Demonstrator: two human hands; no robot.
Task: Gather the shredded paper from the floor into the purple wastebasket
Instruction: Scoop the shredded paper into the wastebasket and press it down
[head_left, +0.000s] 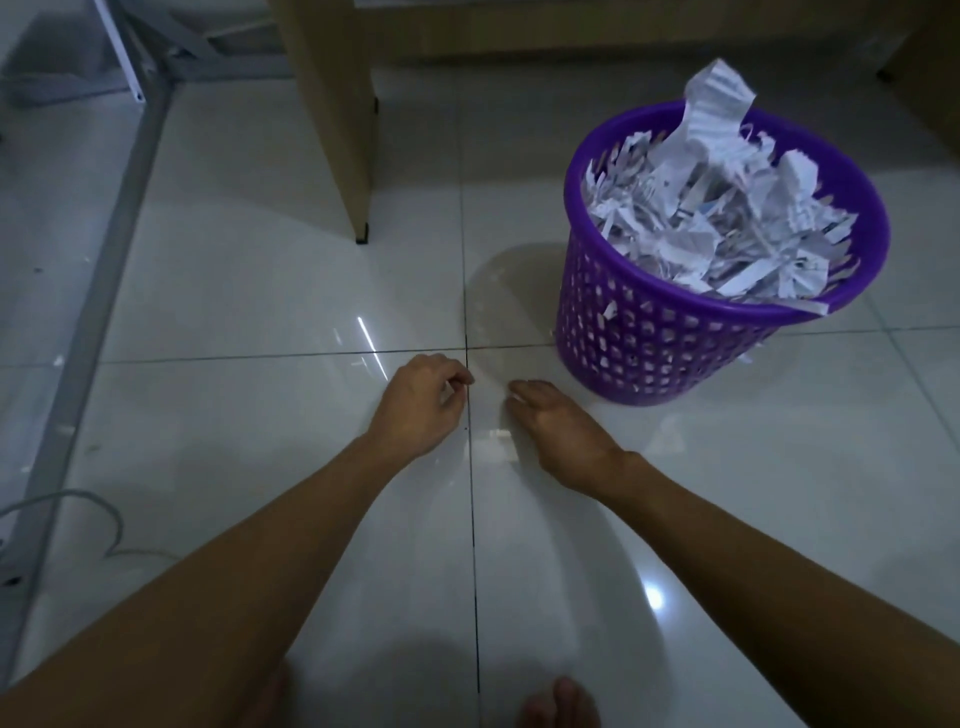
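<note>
Down on the glossy white tile floor (260, 291), your left hand (421, 402) pinches a tiny scrap while your right hand (558, 431) lies flat, fingers loose, over another fleck. Judging by the heaped, crinkly shredded paper (727, 218) in the perforated purple wastebasket (649, 343) (nearly done), next lift both scraps over its rim.
</note>
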